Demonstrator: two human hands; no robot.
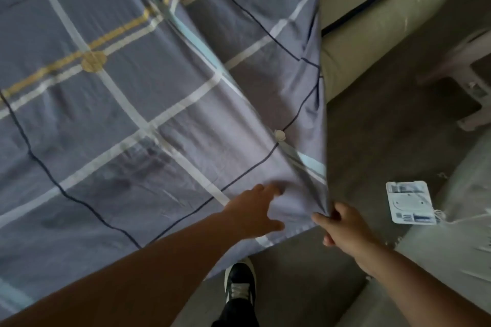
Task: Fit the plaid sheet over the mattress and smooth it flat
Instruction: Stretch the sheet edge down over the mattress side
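Note:
The plaid sheet point(138, 93), grey-blue with white, yellow and dark lines, covers the bed across the left and centre of the view. Its corner hangs over the near right corner of the mattress. A bare beige side of the mattress point(353, 42) shows at the upper right. My left hand point(255, 212) lies flat on the sheet near that corner, fingers spread. My right hand point(342, 225) pinches the sheet's hanging edge fold just right of the left hand.
A white packaged item point(410, 203) with a cord lies on the grey floor at the right. A pale cloth or cushion point(451, 233) sits at the lower right, a white stool leg point(475, 103) farther back. My black shoe point(240, 281) stands by the bed corner.

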